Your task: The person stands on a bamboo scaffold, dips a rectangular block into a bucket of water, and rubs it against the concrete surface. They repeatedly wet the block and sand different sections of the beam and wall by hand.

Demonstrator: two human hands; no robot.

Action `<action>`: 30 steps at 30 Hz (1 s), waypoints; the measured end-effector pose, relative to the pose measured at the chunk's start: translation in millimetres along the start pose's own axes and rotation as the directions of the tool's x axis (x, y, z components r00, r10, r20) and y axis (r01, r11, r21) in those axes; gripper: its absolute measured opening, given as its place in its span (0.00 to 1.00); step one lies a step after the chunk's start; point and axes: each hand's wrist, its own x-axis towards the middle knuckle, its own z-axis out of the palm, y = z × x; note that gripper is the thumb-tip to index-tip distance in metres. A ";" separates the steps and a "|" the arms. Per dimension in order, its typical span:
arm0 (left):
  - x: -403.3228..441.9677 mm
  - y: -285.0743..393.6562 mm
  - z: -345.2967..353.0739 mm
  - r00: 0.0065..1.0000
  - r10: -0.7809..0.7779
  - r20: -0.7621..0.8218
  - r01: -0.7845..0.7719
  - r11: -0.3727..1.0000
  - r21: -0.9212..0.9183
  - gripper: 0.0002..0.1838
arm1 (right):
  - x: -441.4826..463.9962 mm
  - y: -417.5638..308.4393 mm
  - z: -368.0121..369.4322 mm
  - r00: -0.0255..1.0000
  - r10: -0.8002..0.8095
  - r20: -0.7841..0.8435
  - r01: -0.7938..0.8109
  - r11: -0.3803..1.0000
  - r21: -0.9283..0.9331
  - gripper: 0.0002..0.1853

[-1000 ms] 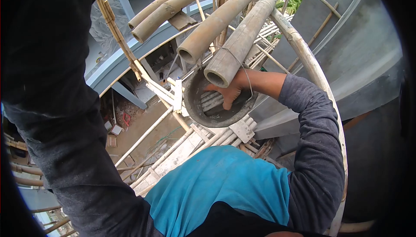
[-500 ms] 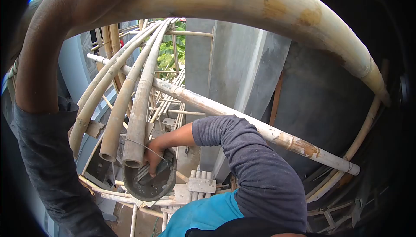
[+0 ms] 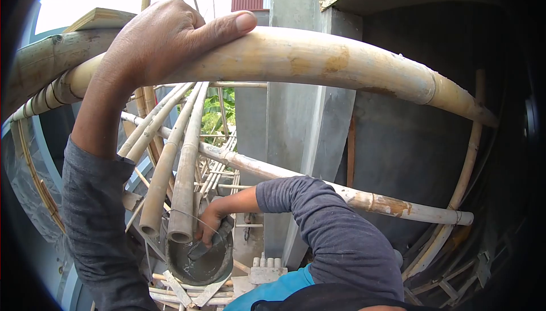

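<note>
My left hand [image 3: 156, 44] is closed over a thick bamboo pole [image 3: 318, 56] that crosses in front of me; its thumb lies along the top and the other fingers are largely hidden. Lower down, my right hand [image 3: 210, 223] reaches into a dark bucket [image 3: 230, 264] of wet grey mortar [image 3: 196, 270]. It grips a flat, mortar-coated grey tool [image 3: 200, 249], which looks like a trowel; the handle is hidden by the hand. A thin wire handle [image 3: 190, 214] arches over the bucket.
Several bamboo poles [image 3: 183, 197] end just above the bucket. A long diagonal pole [image 3: 273, 170] passes beyond my right arm. Grey walls [image 3: 293, 117] rise ahead and to the right. Below are more scaffold poles [image 3: 219, 152] and a block on short bamboo pieces [image 3: 267, 274].
The view has tilted up, bringing my left hand on the pole into sight. My right hand stays in the bucket, and the grey tool has turned within it.
</note>
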 end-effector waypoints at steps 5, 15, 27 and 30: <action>1.7 1.3 0.5 1.000 -0.014 0.021 0.014 1.000 0.007 0.50 | -13.0 10.1 -8.6 0.997 0.023 -0.068 -0.029 0.994 -0.102 0.35; -0.9 3.4 2.7 0.999 -0.029 -0.044 0.029 1.000 0.009 0.50 | -181.5 -10.4 43.2 0.812 0.137 -0.567 -0.240 0.964 -0.112 0.42; 1.0 5.8 -2.6 1.000 -0.029 0.013 0.029 0.999 -0.027 0.48 | -413.4 67.8 81.0 -0.695 0.049 -0.717 0.640 0.497 -0.586 0.27; -0.3 8.1 -1.9 1.000 -0.024 0.015 0.025 0.999 -0.045 0.47 | -481.9 99.2 36.8 -0.744 0.351 -0.569 0.639 0.123 -0.759 0.23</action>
